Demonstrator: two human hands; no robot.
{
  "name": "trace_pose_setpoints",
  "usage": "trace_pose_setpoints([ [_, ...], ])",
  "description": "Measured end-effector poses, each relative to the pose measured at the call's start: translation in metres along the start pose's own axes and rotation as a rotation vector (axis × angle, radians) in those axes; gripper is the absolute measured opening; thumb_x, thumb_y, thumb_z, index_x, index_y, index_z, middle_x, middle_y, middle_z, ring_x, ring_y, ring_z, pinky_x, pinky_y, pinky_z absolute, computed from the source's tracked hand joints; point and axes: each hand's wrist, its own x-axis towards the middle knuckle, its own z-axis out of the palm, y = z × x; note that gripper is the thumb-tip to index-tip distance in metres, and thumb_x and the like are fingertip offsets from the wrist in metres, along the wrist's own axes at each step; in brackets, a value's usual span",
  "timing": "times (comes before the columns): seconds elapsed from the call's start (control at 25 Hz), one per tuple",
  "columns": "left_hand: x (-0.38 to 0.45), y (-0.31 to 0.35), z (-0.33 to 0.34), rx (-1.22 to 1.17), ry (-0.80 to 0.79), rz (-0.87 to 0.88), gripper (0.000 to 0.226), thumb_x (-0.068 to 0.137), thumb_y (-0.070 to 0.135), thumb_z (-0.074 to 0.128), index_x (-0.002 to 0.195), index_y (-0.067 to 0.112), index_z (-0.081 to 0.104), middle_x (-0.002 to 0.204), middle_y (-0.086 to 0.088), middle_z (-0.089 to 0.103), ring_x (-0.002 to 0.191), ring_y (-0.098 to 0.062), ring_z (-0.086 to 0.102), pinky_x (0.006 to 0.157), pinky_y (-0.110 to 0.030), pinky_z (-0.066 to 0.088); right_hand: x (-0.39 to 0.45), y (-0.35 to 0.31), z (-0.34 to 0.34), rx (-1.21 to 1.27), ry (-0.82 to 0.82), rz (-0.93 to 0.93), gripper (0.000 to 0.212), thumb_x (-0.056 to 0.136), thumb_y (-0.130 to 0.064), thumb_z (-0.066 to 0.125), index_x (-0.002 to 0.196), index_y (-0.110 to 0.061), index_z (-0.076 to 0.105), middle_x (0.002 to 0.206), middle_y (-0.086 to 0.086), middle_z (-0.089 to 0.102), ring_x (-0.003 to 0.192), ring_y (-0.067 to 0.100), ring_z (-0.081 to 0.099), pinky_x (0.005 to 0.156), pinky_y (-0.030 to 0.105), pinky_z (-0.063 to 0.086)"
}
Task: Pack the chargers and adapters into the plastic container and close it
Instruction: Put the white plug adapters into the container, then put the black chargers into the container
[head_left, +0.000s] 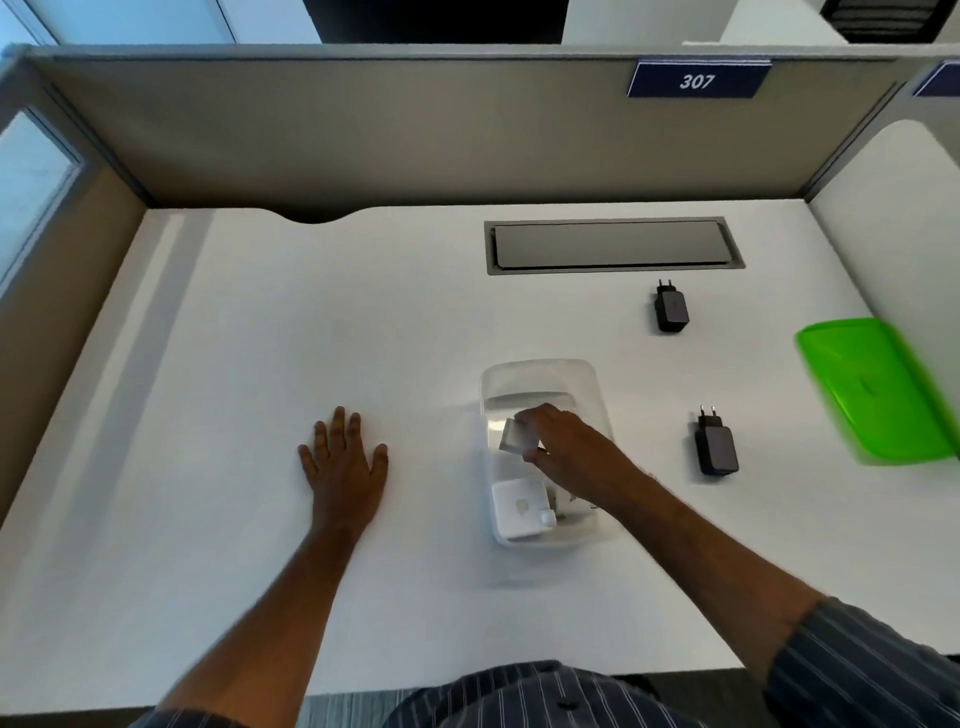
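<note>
A clear plastic container (540, 376) stands open in the middle of the white desk. My right hand (558, 434) reaches into it and grips a small white adapter (514, 435) above its middle. A larger white square charger (519, 509) lies in the near end of the container. Two black plug chargers lie on the desk outside it: one (671, 310) beyond the container, the other (716, 446) to its right. The green lid (878, 389) lies at the right edge. My left hand (343, 457) rests flat on the desk, fingers spread, left of the container.
A grey cable hatch (613, 245) is set into the desk behind the container. Beige partition walls (415, 135) enclose the desk at the back and on both sides. A label reading 307 (696, 80) hangs on the back partition.
</note>
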Motion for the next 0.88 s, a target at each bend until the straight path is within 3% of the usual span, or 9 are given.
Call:
trace_pose_setpoints([
  [0.2,-0.016,0.033,0.007,-0.022,0.003,0.183,0.059,0.103,0.038,0.045,0.157,0.014,0.036,0.171,-0.009,0.020,0.159,-0.035,0.011,0.128,-0.056,0.005,0.013,0.010,0.018,0.062,-0.154,-0.022,0.050,0.094,-0.019,0.067,0.141,-0.019,0.049,0.134,0.003,0.055,0.120,0.025,0.052,0.096,0.032,0.042],
  [0.44,-0.022,0.058,0.014,-0.051,-0.063,0.197,0.064,0.104,0.039,0.043,0.161,0.013,0.025,0.172,-0.006,0.016,0.160,-0.031,0.006,0.129,-0.053,0.002,0.016,0.009,0.022,0.103,-0.217,-0.055,0.048,0.096,-0.009,0.059,0.142,-0.013,0.050,0.139,0.007,0.053,0.122,0.028,0.053,0.099,0.034,0.041],
  [0.56,-0.020,0.060,0.012,-0.094,-0.071,0.162,0.062,0.106,0.041,0.039,0.161,0.015,0.026,0.172,-0.004,0.015,0.160,-0.028,0.005,0.129,-0.051,0.001,0.015,0.005,0.022,0.123,-0.227,-0.008,0.047,0.098,-0.013,0.056,0.144,-0.015,0.048,0.147,0.004,0.051,0.131,0.028,0.051,0.109,0.037,0.040],
  [0.72,-0.024,0.084,0.001,-0.383,-0.054,0.086,0.054,0.107,0.042,0.037,0.156,0.019,0.038,0.170,-0.001,0.023,0.159,-0.022,0.010,0.130,-0.046,0.008,0.010,0.004,0.018,0.121,-0.182,-0.020,0.043,0.100,-0.023,0.056,0.142,-0.017,0.047,0.146,0.003,0.050,0.127,0.029,0.055,0.109,0.042,0.041],
  [0.88,-0.038,0.125,-0.011,-0.610,-0.127,0.032,0.057,0.105,0.053,0.033,0.157,0.029,0.033,0.167,0.004,0.030,0.156,-0.018,0.020,0.127,-0.044,0.020,0.001,0.009,0.009,0.086,-0.074,-0.123,0.042,0.099,-0.026,0.059,0.139,-0.018,0.049,0.142,0.001,0.051,0.125,0.022,0.055,0.109,0.040,0.038],
])
